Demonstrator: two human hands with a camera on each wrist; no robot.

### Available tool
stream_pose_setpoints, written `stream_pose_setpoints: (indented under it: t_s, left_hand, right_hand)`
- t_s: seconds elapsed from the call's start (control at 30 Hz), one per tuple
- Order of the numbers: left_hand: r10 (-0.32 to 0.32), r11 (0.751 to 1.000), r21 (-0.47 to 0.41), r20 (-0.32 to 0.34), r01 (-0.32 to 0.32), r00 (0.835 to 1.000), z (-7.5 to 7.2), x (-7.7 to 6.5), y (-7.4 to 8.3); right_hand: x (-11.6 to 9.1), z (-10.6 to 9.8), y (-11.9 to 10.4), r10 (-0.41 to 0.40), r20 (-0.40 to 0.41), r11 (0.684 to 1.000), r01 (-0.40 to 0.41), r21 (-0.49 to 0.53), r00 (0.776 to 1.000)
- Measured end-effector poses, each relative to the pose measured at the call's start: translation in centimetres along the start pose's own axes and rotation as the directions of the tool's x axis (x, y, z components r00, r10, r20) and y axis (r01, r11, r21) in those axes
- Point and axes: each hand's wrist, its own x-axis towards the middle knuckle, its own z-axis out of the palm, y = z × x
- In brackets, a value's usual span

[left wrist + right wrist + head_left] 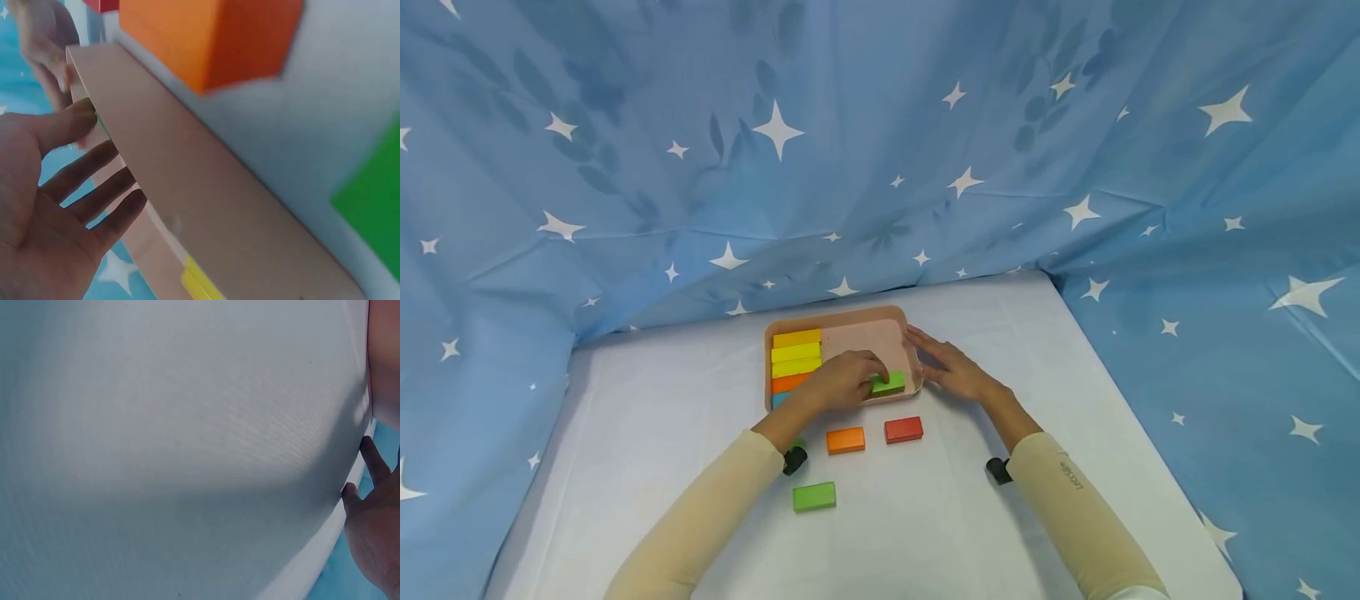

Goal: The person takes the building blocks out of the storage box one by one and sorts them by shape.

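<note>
A shallow pink tray (842, 318) rests on the table, with yellow blocks (796, 352), an orange block (790, 382) and a blue block (780, 398) along its left side. My left hand (844, 379) reaches over the front rim and pinches a green block (891, 383) in the front right corner. In the left wrist view, the tray wall (187, 162) hides most of that block from the left hand (50, 194). My right hand (957, 372), fingers spread, touches the tray's right rim. The right wrist view catches this right hand (378, 531) at its edge.
In front of the tray lie a loose orange block (846, 440), a red block (903, 429) and a green block (814, 497). Another green piece (796, 446) shows partly behind the left wrist. A blue star-patterned curtain (850, 167) hangs behind the white table (940, 517).
</note>
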Motion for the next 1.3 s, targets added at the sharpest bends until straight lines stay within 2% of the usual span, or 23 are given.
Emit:
stream_pose_setpoints:
  t_s: [0.1, 0.23, 0.3, 0.43, 0.6, 0.73, 0.8, 0.93, 1.1, 1.3]
  left_hand:
    - [-0.024, 0.999, -0.033, -0.013, 0.023, 1.0, -0.1, -0.4, -0.5]
    - [0.019, 0.999, -0.037, -0.044, -0.021, 0.999, 0.5, -0.4, -1.0]
    - [0.039, 0.999, -0.034, -0.069, -0.041, 0.997, 0.8, -0.3, -1.1]
    - [0.034, 0.998, -0.041, -0.134, -0.04, 0.99, 1.1, -0.3, -1.0]
    - [0.004, 0.999, -0.042, -0.213, -0.014, 0.977, 0.3, -0.8, -0.4]
    - [-0.037, 0.995, -0.101, -0.242, 0.012, 0.97, -1.0, -2.2, 0.6]
    - [-0.029, 0.99, -0.138, -0.255, -0.007, 0.967, -1.5, -3.2, 1.2]
    - [-0.006, 0.981, -0.19, -0.259, -0.045, 0.966, -1.6, -5.6, 2.5]
    - [0.018, 0.976, -0.208, -0.216, -0.064, 0.976, -0.8, -8.4, 4.6]
    - [0.021, 0.98, -0.193, -0.171, -0.055, 0.985, 1.7, -10.5, 6.5]
  right_hand:
    - [-0.1, 0.1, 0.0, 0.008, -0.01, 1.0, -0.008, -0.012, 1.0]
    - [-0.1, 0.1, 0.0, 0.009, -0.016, 1.0, -0.009, -0.012, 1.0]
    - [-0.1, 0.1, 0.1, 0.001, -0.011, 1.0, -0.001, -0.004, 1.0]
    - [0.1, 0.3, 0.0, -0.013, -0.008, 1.0, 0.013, -0.004, 1.0]
    - [0.1, 0.3, -0.1, -0.004, -0.017, 1.0, 0.004, -0.011, 1.0]
    - [0.0, 0.3, -0.1, 0.003, -0.007, 1.0, -0.003, -0.01, 1.0]
    - [-0.1, 0.2, 0.0, 0.006, -0.006, 1.0, -0.006, -0.013, 1.0]
    - [-0.3, 0.1, 0.0, 0.01, -0.009, 1.0, -0.011, -0.017, 1.0]
    - [-0.2, 0.0, 0.0, 0.001, 0.003, 1.0, -0.001, 0.001, 1.0]
    - [0.1, 0.1, -0.1, -0.027, -0.002, 1.0, 0.027, -0.007, 1.0]
